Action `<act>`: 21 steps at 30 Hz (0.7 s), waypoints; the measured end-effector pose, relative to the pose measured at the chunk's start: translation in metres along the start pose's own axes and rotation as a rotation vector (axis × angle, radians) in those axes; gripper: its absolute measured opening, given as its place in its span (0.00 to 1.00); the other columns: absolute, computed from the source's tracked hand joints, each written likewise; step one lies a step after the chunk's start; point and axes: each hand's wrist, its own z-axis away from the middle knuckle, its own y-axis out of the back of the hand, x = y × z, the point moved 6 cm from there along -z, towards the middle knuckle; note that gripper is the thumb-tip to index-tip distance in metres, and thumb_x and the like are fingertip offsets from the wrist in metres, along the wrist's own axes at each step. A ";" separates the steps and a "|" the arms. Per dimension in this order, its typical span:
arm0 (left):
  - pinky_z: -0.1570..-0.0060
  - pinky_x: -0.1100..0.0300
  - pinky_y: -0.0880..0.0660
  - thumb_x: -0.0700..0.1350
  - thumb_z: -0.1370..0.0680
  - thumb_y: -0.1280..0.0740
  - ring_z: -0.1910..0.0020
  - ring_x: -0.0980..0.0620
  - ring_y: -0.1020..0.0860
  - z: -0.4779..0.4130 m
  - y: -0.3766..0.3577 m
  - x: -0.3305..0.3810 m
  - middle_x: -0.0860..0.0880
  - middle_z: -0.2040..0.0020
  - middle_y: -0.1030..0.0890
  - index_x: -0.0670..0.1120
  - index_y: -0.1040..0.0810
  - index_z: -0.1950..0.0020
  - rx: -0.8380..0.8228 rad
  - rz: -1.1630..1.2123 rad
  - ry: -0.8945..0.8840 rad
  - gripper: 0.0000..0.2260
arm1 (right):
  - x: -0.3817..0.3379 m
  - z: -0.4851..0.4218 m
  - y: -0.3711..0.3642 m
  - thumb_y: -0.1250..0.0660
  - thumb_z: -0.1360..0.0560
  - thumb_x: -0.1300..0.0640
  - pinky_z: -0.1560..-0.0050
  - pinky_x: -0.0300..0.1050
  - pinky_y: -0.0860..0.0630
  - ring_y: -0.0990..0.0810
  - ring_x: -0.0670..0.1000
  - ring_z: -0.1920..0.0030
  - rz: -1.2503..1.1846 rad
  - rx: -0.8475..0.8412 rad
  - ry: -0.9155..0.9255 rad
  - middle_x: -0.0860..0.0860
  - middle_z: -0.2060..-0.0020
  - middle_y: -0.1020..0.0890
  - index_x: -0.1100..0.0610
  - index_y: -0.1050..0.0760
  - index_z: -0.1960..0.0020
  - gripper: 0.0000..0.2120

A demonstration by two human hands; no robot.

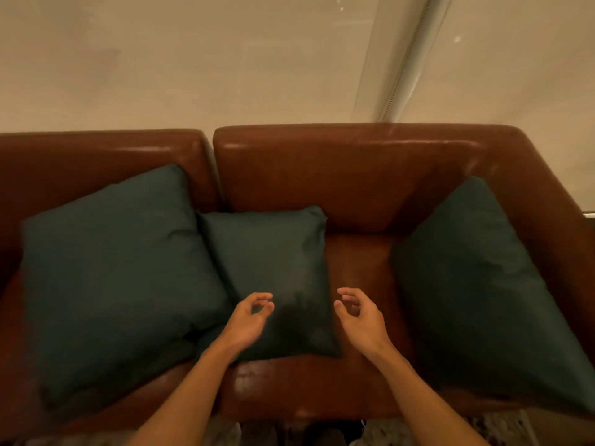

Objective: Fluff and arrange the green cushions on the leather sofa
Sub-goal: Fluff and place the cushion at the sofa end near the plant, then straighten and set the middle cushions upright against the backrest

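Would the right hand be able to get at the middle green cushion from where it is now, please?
Probably yes. The right hand hovers open, empty, beside the middle cushion's right edge, over bare sofa seat, with nothing between them. The left hand is over the cushion's other side.

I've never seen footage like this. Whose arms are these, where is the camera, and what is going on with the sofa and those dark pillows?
There is no machine here. A person wears a wide-angle camera on the head, so you look forward and down along their own bare arms. The left hand and right hand hang open with curled fingers and hold nothing.

Below them is a brown leather sofa against a pale wall. Three green cushions sit on it: a large left cushion leaning on the backrest, a smaller middle cushion lying partly against it, and a right cushion propped against the sofa's arm. The left hand hovers over the middle cushion, the right just beside its edge, over the bare seat.
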 end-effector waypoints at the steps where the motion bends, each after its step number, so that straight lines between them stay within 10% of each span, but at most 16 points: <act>1: 0.61 0.71 0.30 0.41 0.20 0.35 0.52 0.53 0.22 0.003 0.003 -0.020 0.45 0.47 0.20 0.48 0.22 0.45 -0.004 0.022 0.050 0.05 | 0.007 -0.003 -0.013 0.32 0.23 0.52 0.41 0.45 0.24 0.22 0.47 0.43 0.008 -0.030 -0.022 0.47 0.44 0.20 0.45 0.24 0.42 0.10; 6: 0.67 0.62 0.31 0.47 0.21 0.33 0.61 0.54 0.25 0.019 0.015 -0.114 0.47 0.53 0.19 0.45 0.23 0.42 0.096 0.162 0.355 0.09 | 0.053 -0.011 -0.063 0.32 0.24 0.46 0.39 0.47 0.26 0.24 0.53 0.37 0.069 -0.129 -0.171 0.52 0.37 0.23 0.47 0.26 0.37 0.17; 12: 0.53 0.50 0.26 0.67 0.30 0.31 0.48 0.37 0.20 0.009 0.035 -0.184 0.40 0.56 0.20 0.42 0.26 0.52 0.321 0.211 0.539 0.27 | 0.094 -0.024 -0.092 0.30 0.32 0.33 0.31 0.54 0.29 0.29 0.56 0.30 0.013 -0.184 -0.340 0.53 0.27 0.31 0.52 0.39 0.25 0.43; 16: 0.33 0.44 0.32 0.81 0.47 0.37 0.31 0.38 0.30 -0.010 0.059 -0.241 0.40 0.33 0.25 0.42 0.26 0.35 0.429 0.092 0.607 0.54 | 0.122 -0.036 -0.115 0.29 0.39 0.27 0.31 0.53 0.29 0.28 0.54 0.31 -0.064 -0.215 -0.383 0.49 0.29 0.30 0.52 0.43 0.23 0.54; 21: 0.34 0.56 0.35 0.65 0.34 0.27 0.27 0.44 0.33 0.000 0.057 -0.191 0.44 0.25 0.33 0.42 0.37 0.24 0.367 0.270 0.529 0.47 | 0.139 -0.036 -0.129 0.28 0.44 0.26 0.34 0.49 0.27 0.26 0.53 0.32 -0.115 -0.233 -0.405 0.51 0.29 0.28 0.54 0.43 0.22 0.59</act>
